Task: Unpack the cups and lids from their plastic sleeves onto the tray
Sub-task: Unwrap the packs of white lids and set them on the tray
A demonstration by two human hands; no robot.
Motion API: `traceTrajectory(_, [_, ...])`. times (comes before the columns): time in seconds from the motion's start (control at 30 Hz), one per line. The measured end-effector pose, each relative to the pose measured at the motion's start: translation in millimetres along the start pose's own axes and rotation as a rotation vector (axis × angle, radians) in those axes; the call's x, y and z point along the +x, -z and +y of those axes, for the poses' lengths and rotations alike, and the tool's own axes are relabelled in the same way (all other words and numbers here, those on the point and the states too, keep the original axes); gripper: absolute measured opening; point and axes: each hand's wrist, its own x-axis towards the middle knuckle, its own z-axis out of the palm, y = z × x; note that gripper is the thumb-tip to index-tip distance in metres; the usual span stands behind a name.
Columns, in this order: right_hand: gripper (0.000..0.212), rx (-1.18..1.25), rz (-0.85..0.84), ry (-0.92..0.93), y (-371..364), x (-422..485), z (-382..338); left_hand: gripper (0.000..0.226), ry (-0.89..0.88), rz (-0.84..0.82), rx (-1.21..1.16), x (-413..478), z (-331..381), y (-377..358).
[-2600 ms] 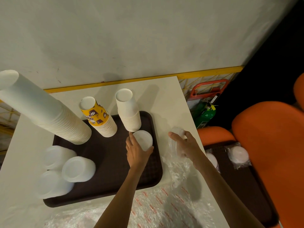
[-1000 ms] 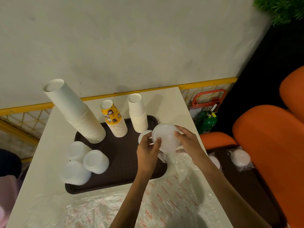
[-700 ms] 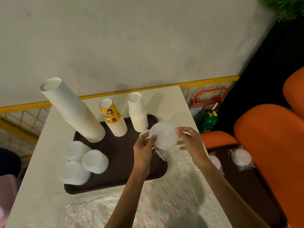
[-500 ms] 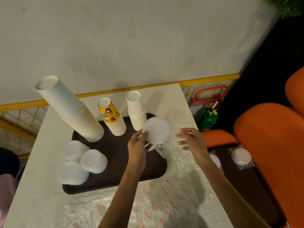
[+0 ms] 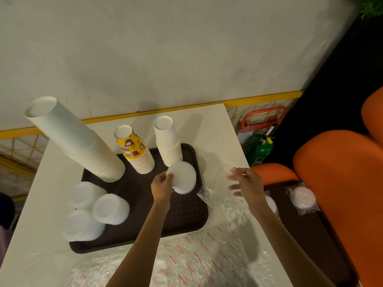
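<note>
Tray [image 5: 186,216] lies under your left hand [image 5: 161,186], so set-down is short. Plastic sleeve [image 5: 208,195] sags between your hands. Right hand [image 5: 246,184] is spread beside it, contact unconfirmed. Left fingers grip the lid stack [image 5: 183,179] over the tray, presumably for placement.

White lid stack [image 5: 183,179] occupies far-right corner of brown tray [image 5: 186,222].
</note>
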Motion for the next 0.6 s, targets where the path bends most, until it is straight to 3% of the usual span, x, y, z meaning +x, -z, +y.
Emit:
traceTrajectory(0.37, [0.010,-0.030,-0.004,-0.021,-1,10,4,0.036,-0.167,0.126,0.359,15,-16,-13])
traceTrajectory(0.47, [0.010,-0.025,-0.012,-0.032,-3,9,4,0.050,-0.220,0.135,0.407,8,-18,-12])
traceTrajectory(0.6, [0.011,-0.012,-0.023,-0.054,-6,8,4,0.085,-0.421,0.016,0.558,-4,-25,-11])
